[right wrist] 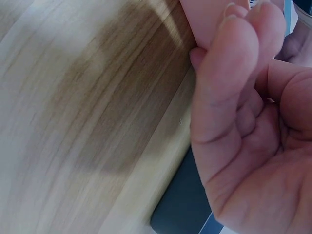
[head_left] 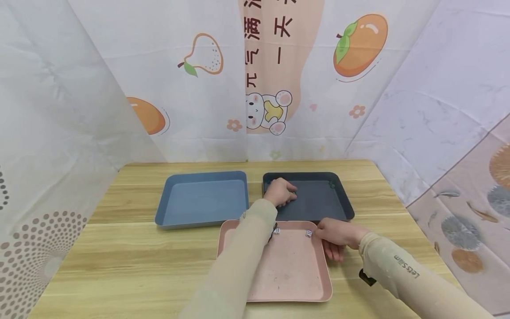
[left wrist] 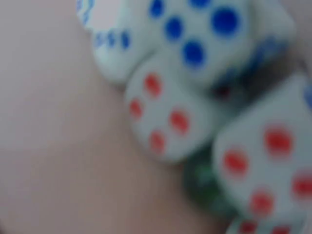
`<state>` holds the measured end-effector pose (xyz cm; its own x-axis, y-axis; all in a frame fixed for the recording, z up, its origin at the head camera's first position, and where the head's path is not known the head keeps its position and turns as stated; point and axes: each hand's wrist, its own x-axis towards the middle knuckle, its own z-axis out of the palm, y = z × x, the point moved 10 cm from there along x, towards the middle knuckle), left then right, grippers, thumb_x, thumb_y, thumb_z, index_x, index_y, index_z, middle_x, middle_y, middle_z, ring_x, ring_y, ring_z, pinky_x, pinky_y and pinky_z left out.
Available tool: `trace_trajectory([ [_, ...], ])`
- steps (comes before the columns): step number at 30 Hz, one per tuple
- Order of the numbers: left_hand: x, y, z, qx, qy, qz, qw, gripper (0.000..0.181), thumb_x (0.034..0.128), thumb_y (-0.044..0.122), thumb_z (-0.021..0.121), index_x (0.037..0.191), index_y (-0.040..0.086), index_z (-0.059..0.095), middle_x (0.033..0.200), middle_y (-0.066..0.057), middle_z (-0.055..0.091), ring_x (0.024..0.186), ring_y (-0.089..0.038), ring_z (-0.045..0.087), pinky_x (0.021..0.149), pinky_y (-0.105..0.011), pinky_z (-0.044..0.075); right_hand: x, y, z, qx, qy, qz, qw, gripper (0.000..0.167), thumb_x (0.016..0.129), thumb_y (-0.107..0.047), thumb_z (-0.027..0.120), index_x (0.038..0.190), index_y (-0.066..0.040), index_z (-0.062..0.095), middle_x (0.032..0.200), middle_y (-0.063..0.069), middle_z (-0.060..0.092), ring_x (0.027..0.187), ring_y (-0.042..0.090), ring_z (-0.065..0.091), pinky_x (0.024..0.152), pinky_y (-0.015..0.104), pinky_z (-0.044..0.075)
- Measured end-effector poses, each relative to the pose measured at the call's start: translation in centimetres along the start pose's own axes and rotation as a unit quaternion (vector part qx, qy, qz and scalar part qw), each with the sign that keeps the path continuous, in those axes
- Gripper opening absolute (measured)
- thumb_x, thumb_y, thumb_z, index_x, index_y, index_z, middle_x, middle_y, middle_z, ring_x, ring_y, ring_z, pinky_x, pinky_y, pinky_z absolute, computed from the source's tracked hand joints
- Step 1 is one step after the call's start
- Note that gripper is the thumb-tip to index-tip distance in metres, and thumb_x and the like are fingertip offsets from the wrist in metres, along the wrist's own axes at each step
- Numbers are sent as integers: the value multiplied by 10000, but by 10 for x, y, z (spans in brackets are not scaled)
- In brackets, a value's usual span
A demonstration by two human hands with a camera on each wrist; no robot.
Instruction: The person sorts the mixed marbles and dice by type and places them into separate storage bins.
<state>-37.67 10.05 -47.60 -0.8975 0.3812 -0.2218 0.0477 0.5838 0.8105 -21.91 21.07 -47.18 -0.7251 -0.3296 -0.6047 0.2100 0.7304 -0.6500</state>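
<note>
My left hand (head_left: 280,192) is low inside the dark tray (head_left: 318,212), near its left side, with curled fingers; whether they hold anything is too small to tell. In the left wrist view, blurred close-up white dice (left wrist: 170,107) with red and blue pips crowd round a green glassy piece (left wrist: 207,187); the hand itself is out of that view. My right hand (head_left: 336,235) is at the pink tray's (head_left: 292,274) upper right rim, fingers loosely bent, nothing visible in its palm (right wrist: 258,146). A white die (head_left: 308,233) lies just left of its fingertips; another die (head_left: 277,230) sits near the left wrist.
A blue tray (head_left: 207,199) stands at the back left of the wooden table (head_left: 131,257). Small green pieces (head_left: 332,185) lie in the dark tray's far corners. My left forearm (head_left: 239,261) crosses over the pink tray and hides its left part. Printed cloth hangs behind.
</note>
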Motion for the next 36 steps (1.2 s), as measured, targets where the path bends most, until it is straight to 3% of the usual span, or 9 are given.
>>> trace_trajectory([
  [4, -7, 16, -8, 65, -178, 376, 9991, 288, 957, 125, 736, 1244, 112, 753, 675, -138, 688, 377, -140, 451, 382, -262, 410, 1, 0, 0, 8, 27, 3, 10000, 399, 1051, -171, 449, 783, 40, 657, 508, 97, 621, 342, 104, 547, 353, 264, 500],
  [9, -24, 39, -24, 196, -411, 797, 9958, 257, 979, 148, 711, 1215, 59, 757, 841, -240, 719, 418, -134, 481, 453, -309, 489, 0, 0, 0, 30, 52, 34, 10000, 367, 1047, -176, 460, 815, 36, 650, 509, 103, 621, 339, 103, 539, 351, 257, 492],
  [14, -48, 53, -45, 444, -478, 964, 9932, 218, 989, 183, 702, 1169, 85, 778, 703, -114, 671, 452, -155, 497, 585, -452, 578, 0, 0, 0, 17, 76, 0, 10000, 376, 1043, -177, 464, 797, 38, 652, 498, 96, 614, 336, 101, 538, 347, 255, 489],
  [18, -69, 57, -64, 383, -521, 1033, 9925, 191, 1004, 203, 684, 1126, 95, 784, 637, -41, 623, 471, -186, 504, 661, -552, 579, 0, -1, 0, -25, 76, -39, 10000, 407, 1045, -186, 463, 769, 39, 660, 491, 90, 612, 334, 100, 538, 346, 262, 492],
  [25, -107, 44, -93, 564, -536, 920, 9927, 200, 1019, 235, 663, 1115, 114, 789, 751, -158, 694, 501, -225, 562, 576, -450, 592, 0, -2, 1, -51, 98, -54, 9999, 408, 1043, -185, 466, 764, 43, 658, 491, 93, 614, 332, 102, 537, 346, 271, 498],
  [30, -131, 24, -111, 681, -461, 602, 9948, 191, 1009, 228, 676, 1117, 126, 795, 762, -113, 710, 490, -187, 595, 571, -428, 601, -1, -2, 1, -103, 116, -50, 9999, 461, 1043, -188, 463, 700, 44, 666, 490, 92, 613, 332, 104, 539, 349, 276, 501],
  [36, -158, -4, -122, 732, -454, 242, 9960, 191, 1007, 206, 675, 1105, 95, 794, 768, -124, 714, 496, -166, 613, 524, -338, 591, -1, -3, 1, -167, 170, -80, 9997, 483, 1041, -188, 461, 665, 39, 661, 485, 95, 613, 328, 116, 540, 356, 285, 507],
])
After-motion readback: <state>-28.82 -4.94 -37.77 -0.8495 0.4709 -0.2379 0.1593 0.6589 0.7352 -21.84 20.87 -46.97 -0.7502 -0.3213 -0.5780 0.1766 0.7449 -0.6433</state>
